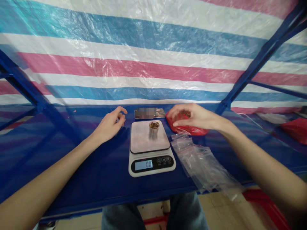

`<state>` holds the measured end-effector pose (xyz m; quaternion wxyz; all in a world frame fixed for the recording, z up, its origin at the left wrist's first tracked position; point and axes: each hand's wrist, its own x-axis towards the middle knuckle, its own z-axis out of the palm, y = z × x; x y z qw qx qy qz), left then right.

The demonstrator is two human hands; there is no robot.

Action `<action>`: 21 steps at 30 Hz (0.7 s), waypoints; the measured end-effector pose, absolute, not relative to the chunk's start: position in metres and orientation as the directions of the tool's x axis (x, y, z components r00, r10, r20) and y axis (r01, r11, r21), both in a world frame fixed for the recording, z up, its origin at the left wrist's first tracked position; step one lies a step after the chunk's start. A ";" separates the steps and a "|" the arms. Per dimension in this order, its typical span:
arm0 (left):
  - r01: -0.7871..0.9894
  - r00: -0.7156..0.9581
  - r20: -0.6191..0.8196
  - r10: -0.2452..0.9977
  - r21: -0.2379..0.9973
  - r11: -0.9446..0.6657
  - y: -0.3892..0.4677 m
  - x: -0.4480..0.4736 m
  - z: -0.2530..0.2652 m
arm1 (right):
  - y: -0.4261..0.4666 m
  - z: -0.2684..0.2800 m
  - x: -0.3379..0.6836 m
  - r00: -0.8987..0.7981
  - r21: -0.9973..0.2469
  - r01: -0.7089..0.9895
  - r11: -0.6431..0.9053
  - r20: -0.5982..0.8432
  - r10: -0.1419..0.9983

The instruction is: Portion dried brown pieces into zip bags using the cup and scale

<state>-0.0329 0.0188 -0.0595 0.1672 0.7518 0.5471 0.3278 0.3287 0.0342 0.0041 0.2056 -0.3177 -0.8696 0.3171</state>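
Observation:
On a white digital scale (141,137), whose display reads 0.0, stands a small metallic-looking cup (153,131) filled with brown pieces (154,125). My left hand (113,124) rests to the left of the scale, fingers loosely curved and apart, with nothing in it. Over a red plastic bag (194,130) at the right is my right hand (189,115). Its thumb and fingers are spread above the bag's mouth, where some brown bits show. No object is visible between those fingers, though part of the bag is hidden beneath the hand.
Clear zip bags (203,163) lie fanned out right of the scale, hanging over the front edge. A phone (159,112) lies behind the scale. Striped sheeting (134,67) hangs behind the blue table (103,179), between blue metal struts (254,68). Another red bag (296,129) sits far right.

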 end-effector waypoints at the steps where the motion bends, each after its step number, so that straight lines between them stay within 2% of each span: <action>1: 0.714 0.181 0.309 0.934 0.612 -0.341 0.019 -0.033 -0.060 | 0.033 0.007 0.336 -0.730 -0.699 0.444 0.561 0.082 0.679; 4: 0.708 0.165 0.317 0.934 0.621 -0.336 0.019 -0.032 -0.061 | 0.026 0.007 0.348 -0.762 -0.696 0.507 0.509 -0.084 0.643; 13: 0.694 0.089 0.330 0.940 0.656 -0.296 0.020 -0.032 -0.059 | 0.026 -0.005 0.373 -0.752 -0.664 0.607 0.436 -0.302 0.586; 17: 0.685 0.077 0.358 0.931 0.659 -0.310 0.019 -0.031 -0.059 | 0.018 0.003 0.386 -0.753 -0.670 0.612 0.421 -0.330 0.569; 21: 0.671 0.083 0.357 0.931 0.671 -0.317 0.017 -0.029 -0.059 | 0.011 -0.005 0.380 -0.751 -0.625 0.636 0.452 -0.367 0.549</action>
